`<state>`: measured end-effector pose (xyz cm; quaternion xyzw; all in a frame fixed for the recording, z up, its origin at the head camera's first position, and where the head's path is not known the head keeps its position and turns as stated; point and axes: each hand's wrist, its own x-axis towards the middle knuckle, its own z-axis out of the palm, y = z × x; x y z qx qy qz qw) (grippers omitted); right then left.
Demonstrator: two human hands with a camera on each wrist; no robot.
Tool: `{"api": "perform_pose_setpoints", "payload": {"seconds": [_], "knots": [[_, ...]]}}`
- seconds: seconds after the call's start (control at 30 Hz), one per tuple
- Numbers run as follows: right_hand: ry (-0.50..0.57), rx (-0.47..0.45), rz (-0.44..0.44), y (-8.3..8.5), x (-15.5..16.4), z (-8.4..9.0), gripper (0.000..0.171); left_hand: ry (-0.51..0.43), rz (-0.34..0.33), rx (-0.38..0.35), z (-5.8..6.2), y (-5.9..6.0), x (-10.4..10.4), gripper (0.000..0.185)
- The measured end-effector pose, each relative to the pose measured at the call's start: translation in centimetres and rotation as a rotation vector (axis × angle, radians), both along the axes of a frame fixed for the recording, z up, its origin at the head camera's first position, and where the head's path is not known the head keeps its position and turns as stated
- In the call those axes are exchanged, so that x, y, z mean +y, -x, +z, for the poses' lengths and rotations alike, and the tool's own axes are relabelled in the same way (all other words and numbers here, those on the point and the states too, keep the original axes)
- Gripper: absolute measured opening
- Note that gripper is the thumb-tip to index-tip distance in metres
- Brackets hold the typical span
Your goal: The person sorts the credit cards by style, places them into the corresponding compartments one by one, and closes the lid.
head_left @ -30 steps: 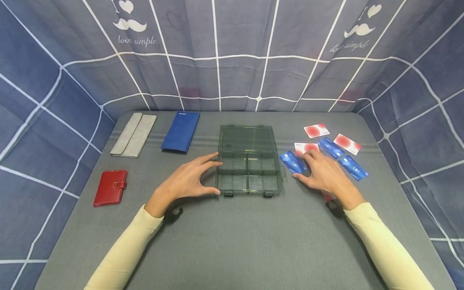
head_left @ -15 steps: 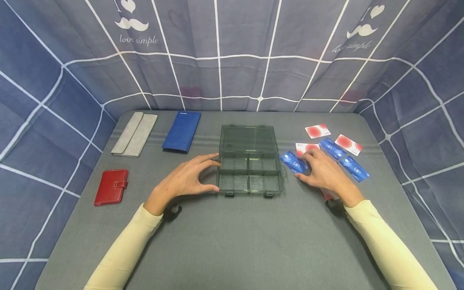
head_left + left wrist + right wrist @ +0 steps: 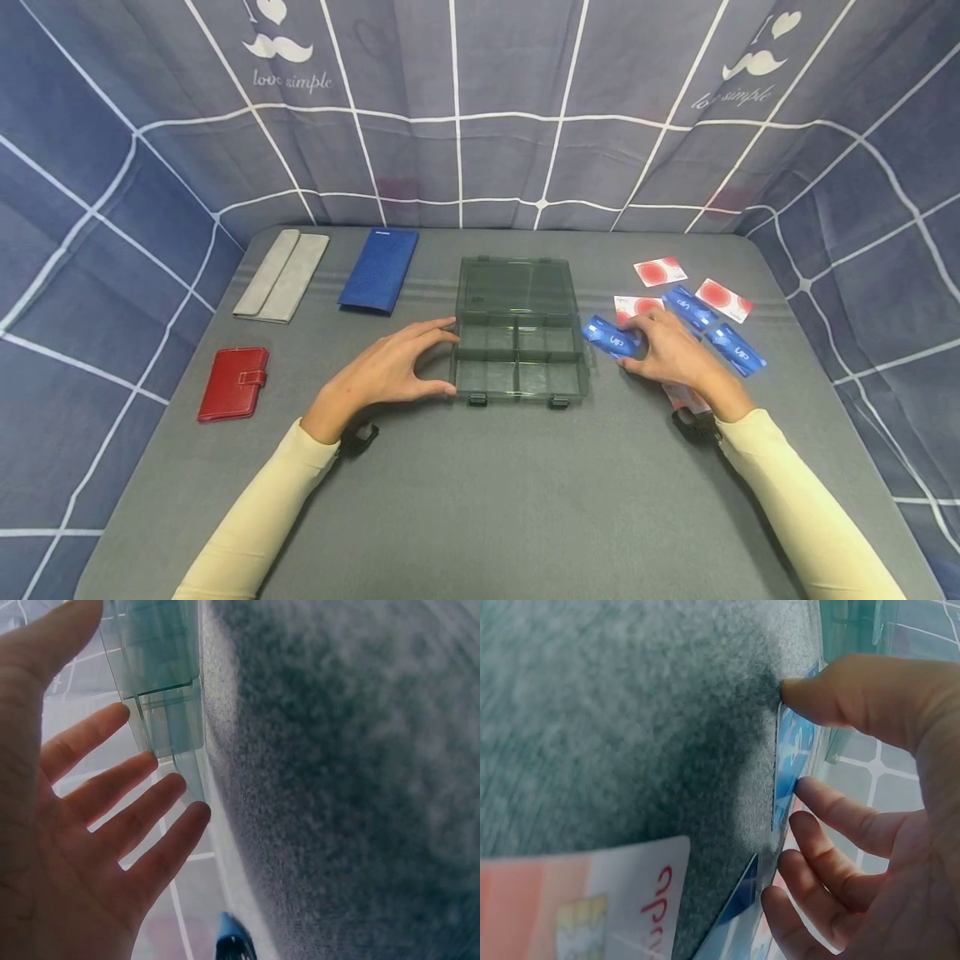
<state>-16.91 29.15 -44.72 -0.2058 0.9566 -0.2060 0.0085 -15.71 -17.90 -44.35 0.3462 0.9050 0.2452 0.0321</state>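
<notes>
A clear grey compartment box lies open at the table's middle, its lid flat behind it. My left hand is spread against the box's left side, thumb and fingertips touching its wall; the left wrist view shows the straight fingers at the box. My right hand is just right of the box and pinches a blue card between thumb and fingers. In the right wrist view the blue card stands tilted between thumb and index finger. A red and white card lies under my right wrist.
More cards lie at the right: red and white cards and blue cards. A grey wallet, a blue wallet and a red wallet lie at the left. Blue checked cloth walls the table.
My right hand's fingers have closed a little onto the blue card beside the box. My left hand has stayed against the box.
</notes>
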Motion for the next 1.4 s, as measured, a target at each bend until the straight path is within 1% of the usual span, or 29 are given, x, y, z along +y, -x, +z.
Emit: {"api": "perform_pose_setpoints", "payload": {"seconds": [0.13,0.27,0.37,0.57,0.73,0.9,1.0,1.17,1.4], "knots": [[-0.007,-0.003,-0.004,0.0,0.0,0.0,0.059,0.005,0.003,-0.014,-0.1,0.0,0.0,0.076],[-0.018,0.038,-0.016,-0.3,-0.1,-0.1,0.058,0.012,0.005,-0.030,-0.2,-0.1,0.0,0.076],[-0.003,0.061,-0.025,-0.6,-0.2,-0.3,0.055,0.003,0.004,-0.030,-0.1,-0.1,0.0,0.075],[0.020,0.047,-0.028,-0.3,-0.4,-0.6,0.052,0.008,0.013,-0.040,-0.1,-0.2,-0.1,0.075],[-0.020,0.034,-0.012,-0.1,-0.3,-0.5,0.054,0.014,0.014,-0.050,-0.2,-0.3,0.0,0.076],[-0.048,0.067,0.012,-0.1,0.1,-0.5,0.056,0.006,0.012,-0.049,-0.2,-0.2,0.1,0.076],[-0.061,0.072,0.011,-0.1,0.3,-0.3,0.057,-0.001,0.008,-0.044,-0.2,-0.2,0.1,0.077],[-0.084,0.069,-0.015,0.1,0.4,0.4,0.057,0.002,0.012,-0.047,-0.2,-0.2,-0.1,0.077],[-0.035,0.144,-0.033,0.3,0.2,1.4,0.052,-0.003,0.005,-0.027,-0.1,-0.1,0.0,0.076]]}}
